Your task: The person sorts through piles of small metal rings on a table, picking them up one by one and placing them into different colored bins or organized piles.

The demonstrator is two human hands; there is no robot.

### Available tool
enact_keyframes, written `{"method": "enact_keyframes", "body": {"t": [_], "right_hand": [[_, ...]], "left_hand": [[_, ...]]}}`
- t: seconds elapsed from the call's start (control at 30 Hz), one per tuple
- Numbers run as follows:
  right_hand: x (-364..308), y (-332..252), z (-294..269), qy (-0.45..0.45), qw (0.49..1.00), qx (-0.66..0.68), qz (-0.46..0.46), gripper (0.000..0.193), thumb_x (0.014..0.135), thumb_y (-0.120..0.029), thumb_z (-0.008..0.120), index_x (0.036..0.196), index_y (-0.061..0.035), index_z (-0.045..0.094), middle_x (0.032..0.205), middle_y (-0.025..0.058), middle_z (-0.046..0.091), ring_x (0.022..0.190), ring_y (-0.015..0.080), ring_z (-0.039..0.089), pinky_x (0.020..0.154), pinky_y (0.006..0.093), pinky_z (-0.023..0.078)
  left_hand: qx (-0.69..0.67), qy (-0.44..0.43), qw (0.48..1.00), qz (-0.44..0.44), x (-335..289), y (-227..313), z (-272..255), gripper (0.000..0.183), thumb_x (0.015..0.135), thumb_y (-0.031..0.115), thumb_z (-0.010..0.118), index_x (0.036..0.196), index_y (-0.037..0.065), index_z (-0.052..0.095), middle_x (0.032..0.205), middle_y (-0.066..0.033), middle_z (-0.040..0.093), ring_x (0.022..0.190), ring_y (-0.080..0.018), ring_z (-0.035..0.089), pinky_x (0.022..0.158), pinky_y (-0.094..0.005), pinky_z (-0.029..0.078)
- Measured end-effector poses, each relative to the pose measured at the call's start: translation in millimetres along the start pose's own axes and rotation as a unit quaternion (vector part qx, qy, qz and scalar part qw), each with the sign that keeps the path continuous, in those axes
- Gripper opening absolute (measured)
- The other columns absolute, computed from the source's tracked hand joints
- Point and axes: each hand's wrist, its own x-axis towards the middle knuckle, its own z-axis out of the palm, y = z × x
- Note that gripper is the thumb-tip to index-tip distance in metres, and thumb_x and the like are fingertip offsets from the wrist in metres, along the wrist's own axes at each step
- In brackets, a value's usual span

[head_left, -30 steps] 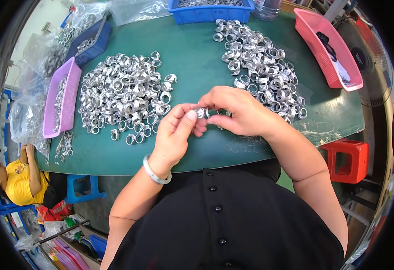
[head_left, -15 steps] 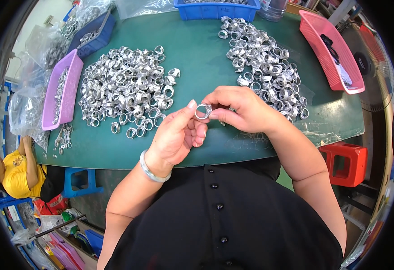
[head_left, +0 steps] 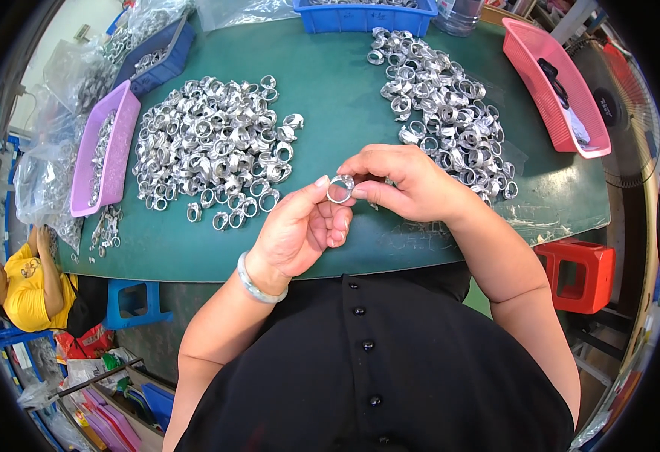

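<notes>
Between my hands, over the near side of the green table, is a small silver metal ring point(head_left: 331, 197) with a bulkier piece on its right side. My right hand point(head_left: 401, 181) pinches that bulkier side between thumb and index finger. From the left, my left hand point(head_left: 294, 230) touches the ring's rim with its thumb, the other fingers curled below. A large pile of similar silver rings point(head_left: 206, 143) lies to the left of my hands. Another long pile of rings point(head_left: 450, 105) stretches beyond and to the right of my right hand.
At left stand a pink basket point(head_left: 127, 143) and a blue bin point(head_left: 183, 54), both holding metal parts. Another blue bin point(head_left: 364, 20) is at the far edge. A pink basket point(head_left: 522, 75) sits at right. A person in a yellow shirt point(head_left: 32, 290) works at far left; a red stool point(head_left: 590, 275) stands at right.
My left hand and the ring have shifted very slightly to the right, and the ring is turned a little. The piles look the same.
</notes>
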Motion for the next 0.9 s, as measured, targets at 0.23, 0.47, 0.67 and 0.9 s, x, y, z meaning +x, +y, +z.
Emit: {"method": "enact_keyframes", "body": {"t": [0.23,0.47,0.67,0.9], "right_hand": [[-1.0,-2.0,0.1,0.000,1.000,-0.001,-0.008,0.019,0.078,-0.006,0.061,0.097,-0.0020,0.060,0.084,0.0113,0.061,0.076,0.0279,0.061,0.066,0.0334,0.049],[-0.1,1.2,0.1,0.001,1.000,-0.003,-0.014,0.018,0.079,-0.008,0.061,0.096,-0.0021,0.060,0.083,0.0107,0.061,0.074,0.0279,0.060,0.065,0.0334,0.048],[-0.3,0.1,-0.2,-0.003,1.000,-0.005,-0.010,0.017,0.079,-0.008,0.060,0.095,-0.0020,0.061,0.083,0.0108,0.061,0.074,0.0275,0.061,0.065,0.0329,0.049],[-1.3,1.0,0.8,-0.001,1.000,-0.006,-0.024,0.019,0.078,-0.001,0.061,0.097,-0.0002,0.060,0.083,0.0100,0.062,0.073,0.0231,0.061,0.064,0.0302,0.048]], "left_hand": [[-0.007,0.001,1.000,-0.011,-0.7,-2.3,-1.2,0.033,0.094,0.033,0.042,0.090,0.005,0.058,0.067,-0.0042,0.054,0.058,-0.0134,0.048,0.055,-0.0244,0.038],[-0.016,-0.007,0.999,-0.027,2.0,-1.7,-5.3,0.037,0.095,0.034,0.038,0.090,0.003,0.057,0.068,-0.0040,0.056,0.058,-0.0139,0.048,0.055,-0.0253,0.039],[-0.034,-0.007,0.999,-0.026,2.5,-3.7,-5.4,0.037,0.097,0.033,0.035,0.092,0.003,0.056,0.068,-0.0045,0.056,0.059,-0.0144,0.049,0.055,-0.0262,0.040],[-0.060,-0.032,0.997,-0.035,4.9,-5.6,-8.0,0.036,0.097,0.034,0.033,0.090,0.005,0.052,0.065,-0.0076,0.054,0.056,-0.0162,0.047,0.053,-0.0269,0.038]]}}
